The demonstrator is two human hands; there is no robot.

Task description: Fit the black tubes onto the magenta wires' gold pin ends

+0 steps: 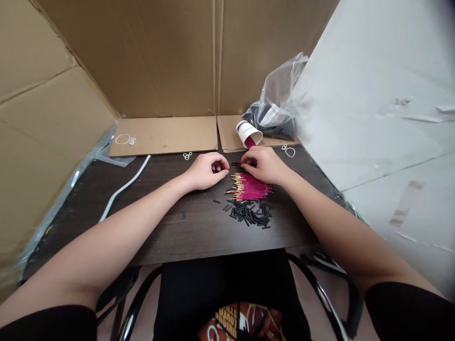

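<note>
My right hand pinches thin magenta wires whose black-sleeved ends stick out to the left of the fingertips. Facing it, my left hand rests on the table with its fingers curled and thumb close to the index finger. Whatever those fingers may hold is hidden. Just below my right hand lies a flat row of magenta wires with gold-coloured tips pointing left. Closer to me is a loose pile of short black tubes. Behind my right hand a white paper cup lies tipped over, with more magenta wires in its mouth.
Against the cardboard wall stands a clear plastic bag of black pieces. Cardboard sheets line the back of the dark table. White rubber bands and a pale tube lie about. One wire sits apart on the right.
</note>
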